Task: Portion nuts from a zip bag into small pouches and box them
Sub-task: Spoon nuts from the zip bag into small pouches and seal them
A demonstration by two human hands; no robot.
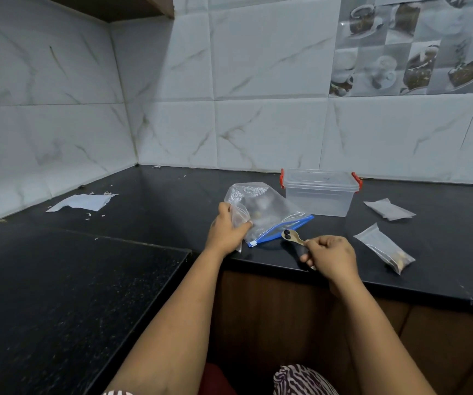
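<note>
Nearest, the right hand (330,256) curls around the handle of a spoon (291,237), fingers and thumb pinching it near the counter (443,269) edge. Two dark pieces sit in the spoon's bowl, which points left toward the zip bag (269,215) and sits just beside its blue zip strip. The left hand (227,228) grips a small clear pouch (239,220), fingers wrapped around the plastic at the bag's left side; whether the pouch mouth is held open I cannot tell, since the film is crumpled and see-through.

The bag lies slumped on the counter between the hands and the box (320,193), with a few nuts showing dimly through it. To the right lies a filled pouch (385,248), nuts gathered in its lower end, and a second pouch (389,210) lies flat farther back, near the box. The box stands behind the bag with its lid on and red clips at the sides. Far left, a scrap of paper (82,202) lies by the wall.

The risk, as I judge it: the spoon load is small and loose, so a tilt on the way to the pouch would drop the pieces onto the dark counter, where they are hard to spot. If the left hand's grip lets the pouch mouth collapse, the spoon would push against film and spill.
</note>
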